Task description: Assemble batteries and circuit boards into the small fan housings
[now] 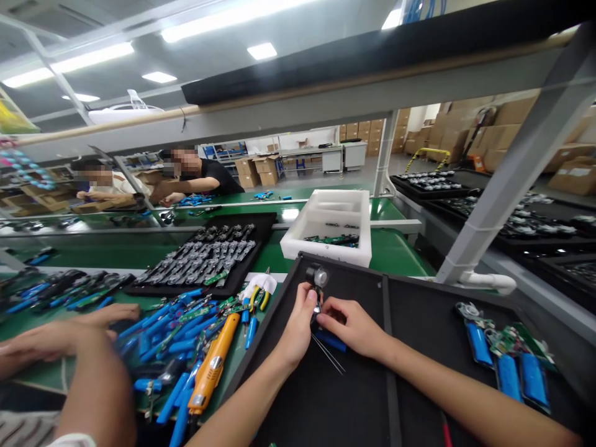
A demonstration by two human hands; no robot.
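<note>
Over a black tray (344, 403), my left hand (298, 323) closes its thumb and fingers on a small dark device with a clear round head (320, 277). My right hand (351, 326) has its fingers bent against the lower part of the same device, and the fingertips partly cover it. Just beneath the right hand, a blue cylindrical battery cell (333, 341) shows. Thin pale wires (328, 355) stick out below the hands. In the right section of the tray lie several blue cells (510, 375) with green circuit boards (510, 340).
Left of the tray are an orange electric screwdriver (214, 366), yellow-handled pliers (259, 298) and a heap of blue cells (179, 335). A co-worker's arm (93, 366) reaches in there. Behind stand a white foam box (326, 245) and a tray of grey parts (205, 261). A metal post (493, 180) rises at right.
</note>
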